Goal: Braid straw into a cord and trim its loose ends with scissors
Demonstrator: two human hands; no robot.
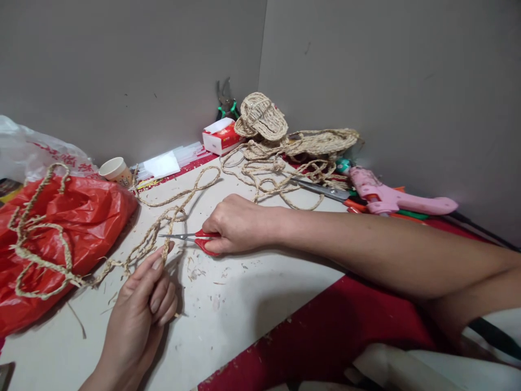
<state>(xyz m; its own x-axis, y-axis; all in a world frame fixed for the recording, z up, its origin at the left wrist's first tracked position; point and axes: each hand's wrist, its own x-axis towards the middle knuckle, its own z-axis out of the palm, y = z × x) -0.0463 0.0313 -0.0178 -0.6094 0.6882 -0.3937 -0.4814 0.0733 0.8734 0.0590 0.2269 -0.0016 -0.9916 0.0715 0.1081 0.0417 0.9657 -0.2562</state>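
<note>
My right hand is closed round the red handles of small scissors, whose blades point left and lie at the braided straw rope. Below and left of them, my left hand pinches a strand of the straw rope between thumb and fingers. Loops of this rope run up the white board and leftward over a red plastic bag. Whether the blades are around the strand or only beside it, I cannot tell.
Coiled straw rope, woven straw pieces, a tissue box and green-handled pliers stand at the back. A paper cup is at the left; large scissors and a pink glue gun lie right. Straw scraps dot the board.
</note>
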